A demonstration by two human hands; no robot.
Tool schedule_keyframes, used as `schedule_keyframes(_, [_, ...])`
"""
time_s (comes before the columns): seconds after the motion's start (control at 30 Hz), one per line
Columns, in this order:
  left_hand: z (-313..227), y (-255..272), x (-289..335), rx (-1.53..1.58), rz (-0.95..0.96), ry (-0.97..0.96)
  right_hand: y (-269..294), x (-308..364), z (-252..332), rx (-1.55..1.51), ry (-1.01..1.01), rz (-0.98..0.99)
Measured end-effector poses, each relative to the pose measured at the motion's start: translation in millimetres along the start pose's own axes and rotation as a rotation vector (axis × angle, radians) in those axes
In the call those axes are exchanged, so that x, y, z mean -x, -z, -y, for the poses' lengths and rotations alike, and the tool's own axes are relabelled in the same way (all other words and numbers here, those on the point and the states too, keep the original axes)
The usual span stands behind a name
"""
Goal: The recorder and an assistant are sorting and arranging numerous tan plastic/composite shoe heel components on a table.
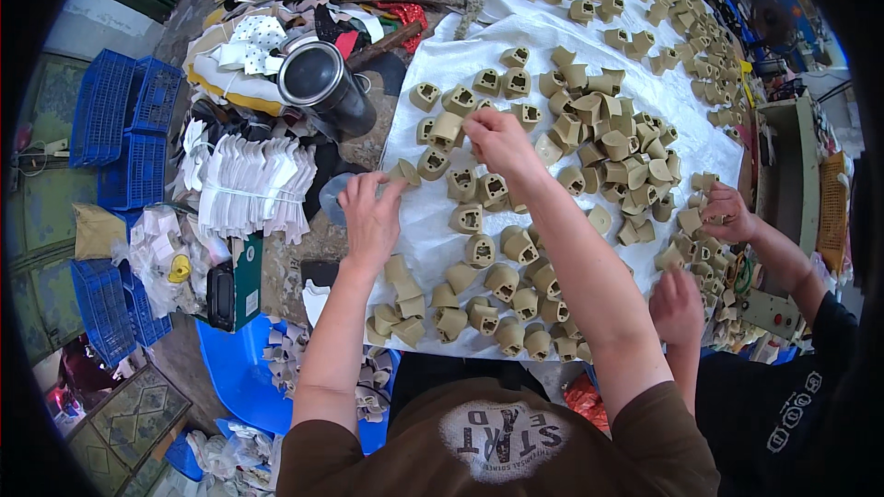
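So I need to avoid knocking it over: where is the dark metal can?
In the head view, the dark metal can lies tilted on the cluttered bench, left of the white sheet, up and left of the left hand.

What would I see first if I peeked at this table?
Lots of tan blocks spread over a white sheet across the middle. The left hand pinches one block at the sheet's left edge, and the right hand reaches among others farther up. A shiny metal can lies on its side, upper left.

brown short-sleeved t-shirt point(497, 446), pale round print on chest; forearms bare, no gloves.
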State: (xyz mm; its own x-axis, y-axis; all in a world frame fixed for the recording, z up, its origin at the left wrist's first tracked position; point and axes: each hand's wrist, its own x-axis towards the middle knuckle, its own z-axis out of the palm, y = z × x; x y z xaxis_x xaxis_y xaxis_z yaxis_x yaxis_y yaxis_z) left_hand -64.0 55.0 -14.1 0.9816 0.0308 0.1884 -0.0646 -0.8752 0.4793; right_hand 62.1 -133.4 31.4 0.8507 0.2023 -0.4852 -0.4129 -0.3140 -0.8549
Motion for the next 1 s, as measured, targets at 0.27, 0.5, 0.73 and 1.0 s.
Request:
schedule_keyframes(0.27, [18.8, -4.5, -18.7, -0.268, 0.025, -0.369, -40.4, -40.5, -0.2, 0.492, 0.074, -0.089])
schedule_keyframes(0.5, [29.3, 9.5, -31.9, -0.201, 0.077, -0.422, -42.5, -19.9, 6.0, 0.866, 0.164, -0.164])
schedule_keyframes(0.73, [-6.5, 27.1, -51.9, 0.149, 0.289, 0.106, -20.7, -20.5, 2.7, 0.516, 0.436, -0.235])
schedule_keyframes(1.0, [-13.3, -6.7, -66.5, 0.098, 0.353, 0.213, 19.6, 21.6, -5.3, 0.839, 0.563, -0.006])
